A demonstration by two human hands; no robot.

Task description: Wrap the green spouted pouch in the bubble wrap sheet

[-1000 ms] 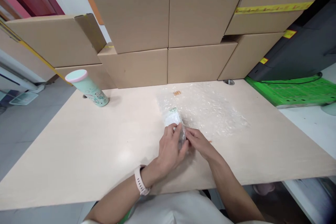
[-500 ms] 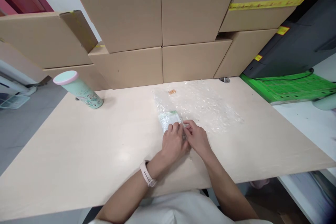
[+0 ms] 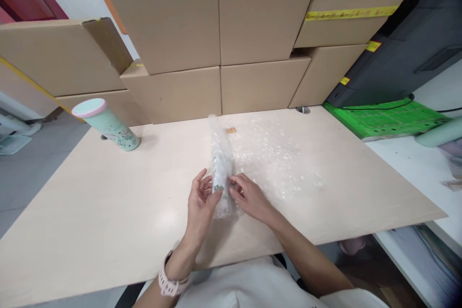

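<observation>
A white-and-green item (image 3: 220, 173) lies lengthwise on the table, rolled in clear bubble wrap (image 3: 277, 149) whose loose sheet spreads to its right. The film hides what kind of item it is. My left hand (image 3: 202, 202) cups the left side of the roll, thumb on top and fingers curved along its edge. On the other side, my right hand (image 3: 250, 197) pinches the film where it meets the roll. An empty-looking sleeve of wrap (image 3: 215, 130) extends past the item's far end.
A mint tumbler with a pink rim (image 3: 108, 122) stands at the table's left. Stacked cardboard boxes (image 3: 191, 96) line the back edge. At the right are a green plastic crate (image 3: 382, 118) and a dark grey case (image 3: 390, 57). An orange mark (image 3: 231, 130) shows near the wrap's far edge.
The item has turned over into a narrower roll, slightly left of before. My left hand has moved from on top of it to its left side; my right hand has shifted slightly left.
</observation>
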